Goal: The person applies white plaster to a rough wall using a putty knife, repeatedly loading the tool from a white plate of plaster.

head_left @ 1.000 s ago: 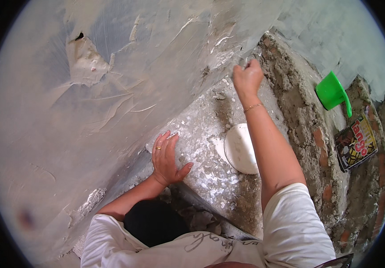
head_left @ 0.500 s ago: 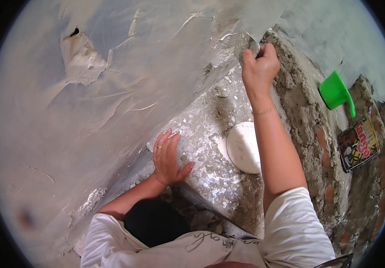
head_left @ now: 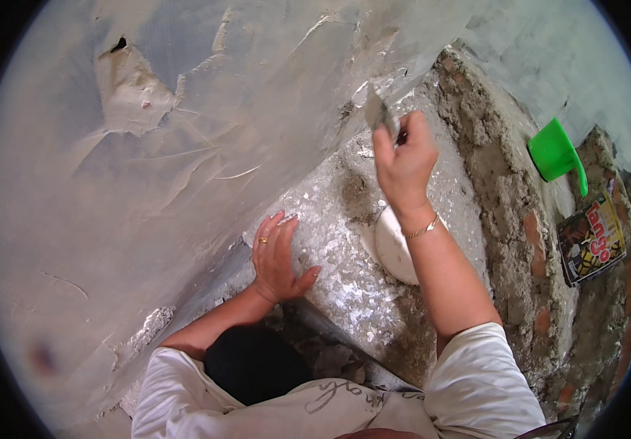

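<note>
R hand (head_left: 408,157) gripped a scraper (head_left: 376,111) (blade a bit blurry) nr the wall (head_left: 184,183); L hand (head_left: 275,262) lay open, fingers spread.

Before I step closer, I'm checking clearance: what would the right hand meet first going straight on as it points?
The right hand, its blade leading, would probably meet the plastered wall; whether it already touches is unclear.

Two hands (head_left: 274,267) (head_left: 408,164), one scraper (head_left: 376,112), one white disc (head_left: 391,249), one dipper (head_left: 552,150), one packet (head_left: 590,241), one bracelet (head_left: 424,228), one ring (head_left: 263,240)
</note>
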